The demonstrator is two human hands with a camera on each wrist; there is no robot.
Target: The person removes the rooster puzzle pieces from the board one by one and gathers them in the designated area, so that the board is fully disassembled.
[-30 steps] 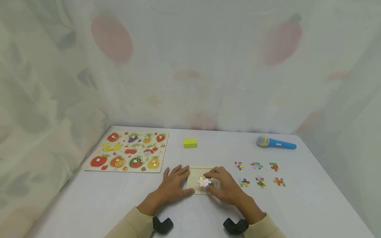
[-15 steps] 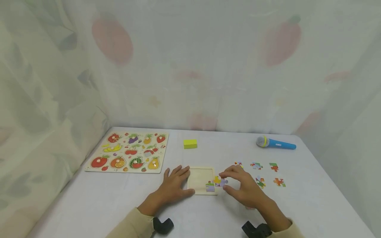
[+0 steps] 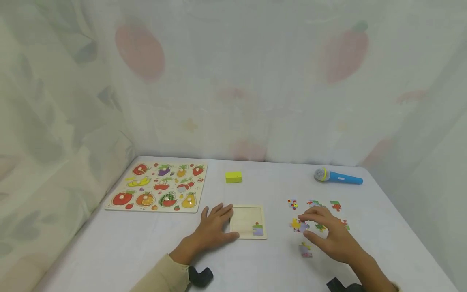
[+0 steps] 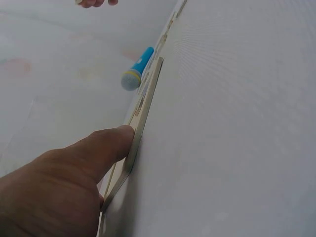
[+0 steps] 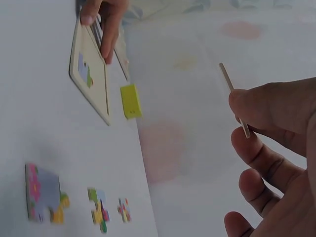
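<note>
A square wooden puzzle tray (image 3: 242, 217) lies in front of me, with one purple and green jigsaw piece (image 3: 257, 230) in its near right corner. My left hand (image 3: 213, 229) rests along the tray's left side, fingers extended; in the left wrist view its thumb (image 4: 111, 143) presses on the edge. My right hand (image 3: 333, 235) is right of the tray and pinches a yellow and purple jigsaw piece (image 3: 300, 225) between thumb and index finger. The right wrist view shows that held piece (image 5: 225, 76) edge-on, raised off the table.
Several loose jigsaw pieces (image 3: 335, 205) lie at the right, some partly behind my right hand. Another piece (image 3: 305, 250) is nearer me. Farther back are a blue microphone (image 3: 343, 177), a yellow block (image 3: 233, 177) and, at left, a fruit peg board (image 3: 157, 188).
My right hand has carried the yellow and purple jigsaw piece rightward from over the tray to above the loose pieces. The left hand stays in place on the tray.
</note>
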